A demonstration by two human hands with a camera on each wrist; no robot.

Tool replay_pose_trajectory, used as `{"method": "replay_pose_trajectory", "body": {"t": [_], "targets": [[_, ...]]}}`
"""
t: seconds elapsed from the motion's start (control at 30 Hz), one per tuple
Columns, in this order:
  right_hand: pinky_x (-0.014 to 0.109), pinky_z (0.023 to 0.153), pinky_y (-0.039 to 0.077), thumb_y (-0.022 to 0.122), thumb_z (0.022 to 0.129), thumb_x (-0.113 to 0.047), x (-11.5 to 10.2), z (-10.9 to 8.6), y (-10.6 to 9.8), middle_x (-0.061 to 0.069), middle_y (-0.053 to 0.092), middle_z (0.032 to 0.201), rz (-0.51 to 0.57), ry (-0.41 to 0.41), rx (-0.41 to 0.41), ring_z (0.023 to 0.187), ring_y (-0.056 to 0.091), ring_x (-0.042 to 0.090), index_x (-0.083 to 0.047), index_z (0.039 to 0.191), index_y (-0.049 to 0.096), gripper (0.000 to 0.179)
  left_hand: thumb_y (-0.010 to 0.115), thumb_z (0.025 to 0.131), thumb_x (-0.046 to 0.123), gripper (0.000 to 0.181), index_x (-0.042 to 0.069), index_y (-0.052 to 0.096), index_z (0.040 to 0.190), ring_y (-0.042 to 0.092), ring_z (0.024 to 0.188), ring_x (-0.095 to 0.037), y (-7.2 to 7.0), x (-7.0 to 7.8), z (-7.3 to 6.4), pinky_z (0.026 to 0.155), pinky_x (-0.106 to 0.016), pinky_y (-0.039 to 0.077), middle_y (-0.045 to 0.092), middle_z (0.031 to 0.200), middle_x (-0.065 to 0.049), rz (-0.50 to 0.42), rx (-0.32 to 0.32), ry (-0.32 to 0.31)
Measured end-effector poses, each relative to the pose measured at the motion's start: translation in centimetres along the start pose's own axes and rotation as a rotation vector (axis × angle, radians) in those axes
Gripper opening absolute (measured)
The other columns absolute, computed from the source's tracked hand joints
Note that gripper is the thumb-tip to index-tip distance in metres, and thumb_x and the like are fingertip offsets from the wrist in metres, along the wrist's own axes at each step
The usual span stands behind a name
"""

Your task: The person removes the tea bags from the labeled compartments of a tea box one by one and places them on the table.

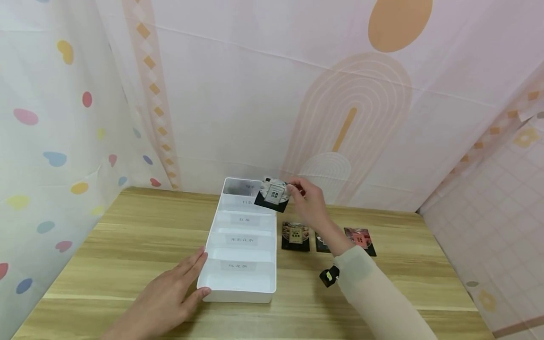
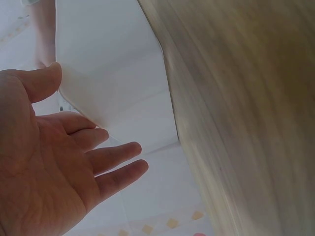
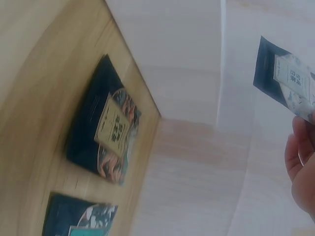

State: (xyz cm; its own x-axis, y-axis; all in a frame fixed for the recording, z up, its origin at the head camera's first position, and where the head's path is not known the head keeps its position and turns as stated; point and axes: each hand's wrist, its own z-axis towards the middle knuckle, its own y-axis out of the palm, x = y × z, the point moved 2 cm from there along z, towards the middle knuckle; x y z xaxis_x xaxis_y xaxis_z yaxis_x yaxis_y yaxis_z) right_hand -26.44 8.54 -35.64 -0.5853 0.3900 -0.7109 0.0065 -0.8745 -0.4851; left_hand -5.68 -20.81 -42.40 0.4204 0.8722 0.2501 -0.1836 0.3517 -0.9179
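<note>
A white divided box stands lengthwise on the table, with labelled compartments in a row. My left hand touches its near left corner; the left wrist view shows the thumb against the wall and the other fingers extended, only slightly bent. Over the box's far right side, my right hand pinches a black-and-white sachet by its edge, tilted in the air. Right of the box lie a sachet with a gold label, a sachet with a teal label partly hidden by the right wrist, and a red sachet.
A small black item with a yellow mark lies beside the right sleeve. Something silvery shows in the farthest compartment. Patterned cloth hangs behind the wooden table and along both sides.
</note>
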Motion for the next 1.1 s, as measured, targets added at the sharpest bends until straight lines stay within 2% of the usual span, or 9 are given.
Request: {"method": "replay_pose_trajectory", "body": {"t": [0.17, 0.4, 0.6, 0.83, 1.1], "targets": [[0.026, 0.065, 0.047, 0.062, 0.106, -0.005, 0.2, -0.7, -1.1, 0.012, 0.072, 0.093, -0.022, -0.012, 0.022, 0.081, 0.062, 0.025, 0.001, 0.108, 0.071, 0.012, 0.072, 0.100, 0.039, 0.071, -0.005, 0.050, 0.151, 0.057, 0.136, -0.034, 0.0, -0.1, 0.0, 0.100, -0.052, 0.055, 0.047, 0.160, -0.017, 0.001, 0.002, 0.003], [0.031, 0.072, 0.052, 0.060, 0.106, -0.003, 0.7, -2.0, -2.2, 0.010, 0.070, 0.095, -0.033, -0.042, 0.017, 0.086, 0.064, 0.030, -0.001, 0.112, 0.072, 0.013, 0.072, 0.100, 0.039, 0.071, -0.005, 0.051, 0.151, 0.060, 0.132, -0.034, 0.3, -0.4, -0.2, 0.098, -0.051, 0.056, 0.047, 0.160, -0.018, -0.004, -0.003, 0.004], [0.029, 0.070, 0.052, 0.062, 0.105, -0.003, 1.2, -3.0, -2.8, 0.009, 0.071, 0.094, -0.031, -0.027, 0.033, 0.084, 0.065, 0.031, 0.000, 0.112, 0.073, 0.014, 0.074, 0.098, 0.040, 0.072, -0.005, 0.052, 0.150, 0.062, 0.130, -0.033, 0.5, -0.7, -0.4, 0.096, -0.049, 0.057, 0.050, 0.157, -0.018, 0.028, 0.031, 0.033], [0.025, 0.064, 0.050, 0.062, 0.105, -0.003, 1.8, -4.2, -3.6, 0.007, 0.071, 0.093, -0.037, 0.017, 0.037, 0.079, 0.062, 0.019, -0.001, 0.112, 0.074, 0.014, 0.075, 0.097, 0.040, 0.072, -0.005, 0.053, 0.150, 0.062, 0.130, -0.032, 0.6, -0.8, -0.4, 0.095, -0.048, 0.058, 0.051, 0.156, -0.017, 0.043, 0.044, 0.039], [0.025, 0.065, 0.050, 0.064, 0.104, -0.005, 2.2, -5.5, -4.2, 0.004, 0.070, 0.091, -0.029, 0.029, 0.018, 0.078, 0.059, 0.016, -0.004, 0.110, 0.075, 0.012, 0.075, 0.097, 0.040, 0.072, -0.005, 0.053, 0.150, 0.062, 0.130, -0.032, 0.7, -0.8, -0.2, 0.095, -0.048, 0.058, 0.051, 0.157, -0.017, 0.038, 0.039, 0.039]]}}
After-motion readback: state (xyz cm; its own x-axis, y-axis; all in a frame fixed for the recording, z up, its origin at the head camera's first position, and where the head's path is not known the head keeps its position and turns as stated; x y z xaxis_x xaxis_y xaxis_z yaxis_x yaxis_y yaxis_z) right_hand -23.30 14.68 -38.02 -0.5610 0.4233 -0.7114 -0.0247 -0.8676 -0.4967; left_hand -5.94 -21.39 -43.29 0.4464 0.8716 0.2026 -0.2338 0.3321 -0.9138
